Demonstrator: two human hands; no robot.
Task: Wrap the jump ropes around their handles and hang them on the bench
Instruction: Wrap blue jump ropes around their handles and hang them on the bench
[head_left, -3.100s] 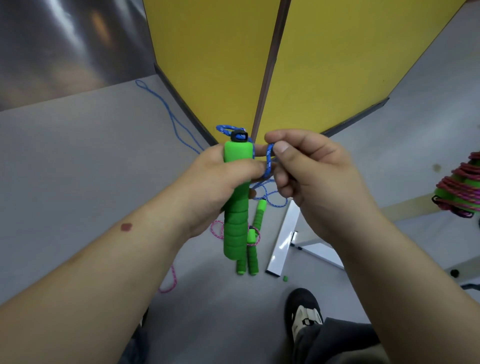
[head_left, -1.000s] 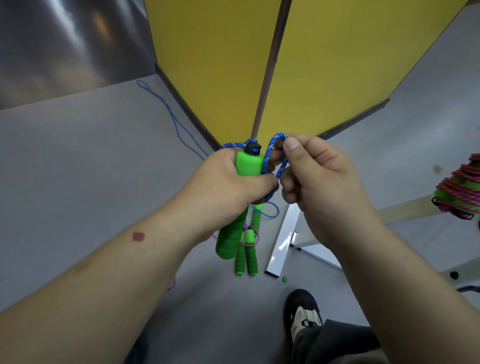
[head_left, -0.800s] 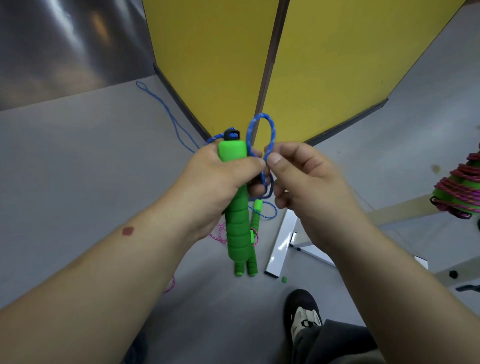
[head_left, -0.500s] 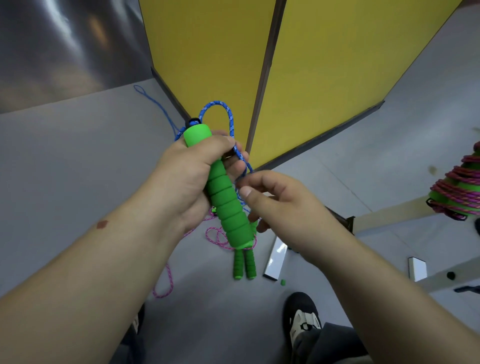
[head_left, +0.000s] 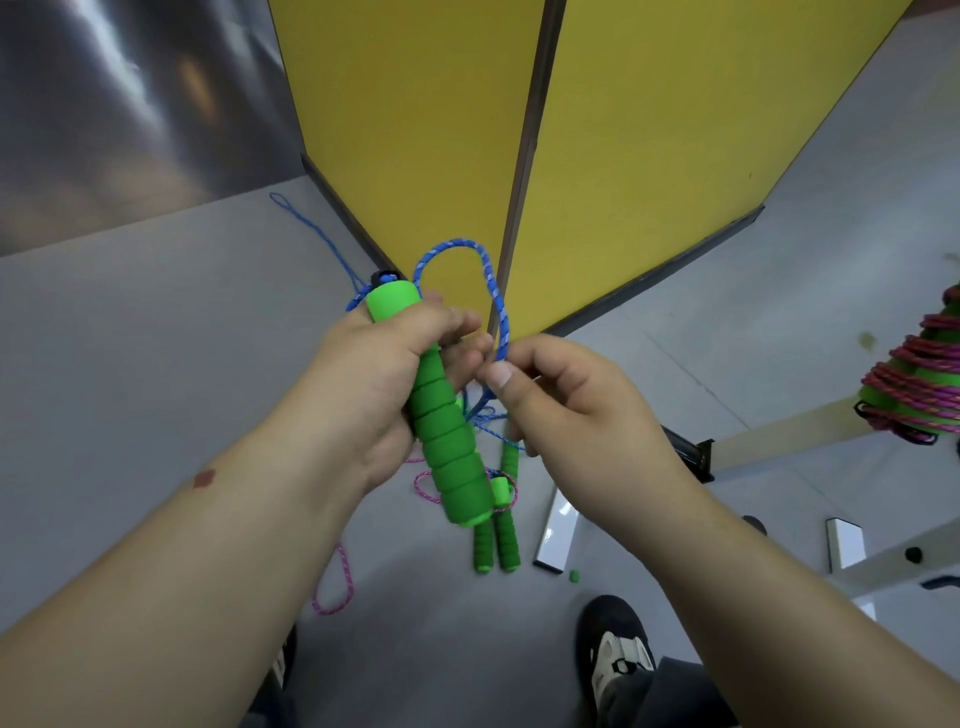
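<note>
so, the scene line by line:
handle: a green foam handle (head_left: 441, 410) is up in the air in front of the yellow panels, tilted, its black cap end uppermost.
left hand: the left hand (head_left: 382, 379) has its fingers and thumb wrapped round the upper part of the handle, gripping it.
blue rope: the blue rope (head_left: 485, 280) rises from the cap in one open loop and comes down to the right hand; the rest trails to the floor and away toward the steel wall.
right hand: the right hand (head_left: 566, 410) pinches the blue rope between thumb and fingers, just beside the left hand's fingertips.
done: no turns of rope show on this handle, so by my reading the wrap on it is only starting; one pink bundle (head_left: 919, 395), already wound on green handles, hangs at the right edge.
left: wrapping and hanging the blue rope, then the pink rope (head_left: 332, 587) and green handles (head_left: 496, 535) lying loose on the floor (head_left: 130, 364).
bench: only pale bars (head_left: 779, 441) and white feet show at the right; what the bundle hangs from is cut off.
hidden: the floor handles are partly behind the held one, so which rope each belongs to i cannot tell; the rope's path inside the right hand is covered too.
</note>
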